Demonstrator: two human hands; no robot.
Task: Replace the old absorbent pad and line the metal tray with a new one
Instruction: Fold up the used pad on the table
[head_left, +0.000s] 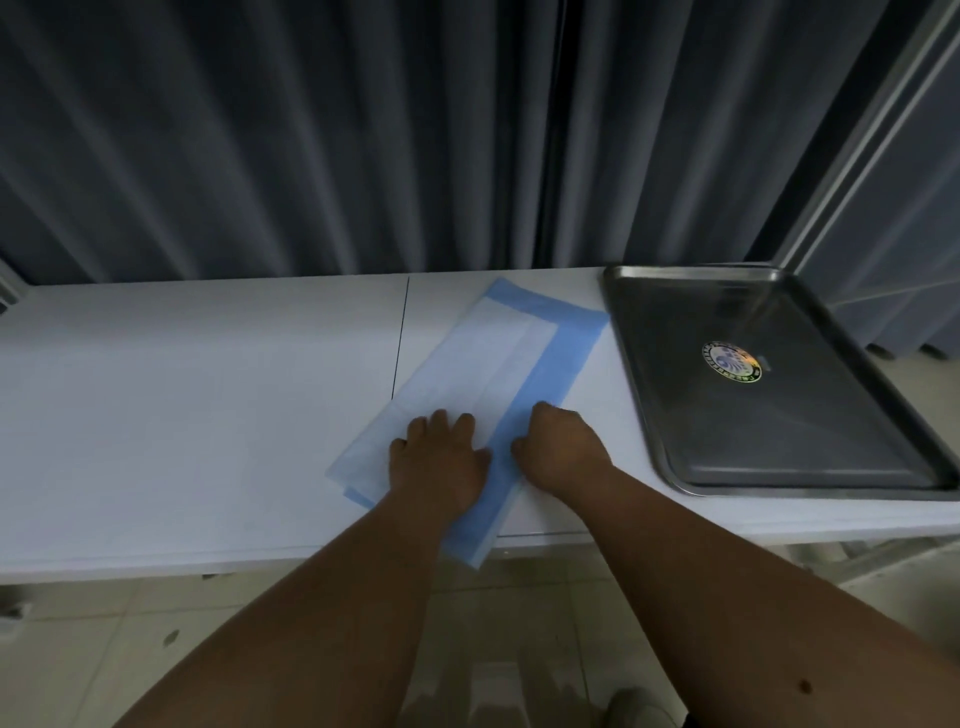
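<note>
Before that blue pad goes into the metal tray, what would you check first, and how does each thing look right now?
1. Tray bare, no old pad inside: ok.
2. Round sticker on the tray floor, fine to cover: cannot tell.
3. Pad unfolded to full size: not ok, it lies folded on the white table.
4. Left hand flat on the pad: ok.
5. Right hand gripping the pad's edge: cannot tell.
6. Pad clean: ok on the visible side.

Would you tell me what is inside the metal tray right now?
The metal tray holds no pad; only a round sticker shows on its bare bottom. Nothing covers any part of it.
</note>
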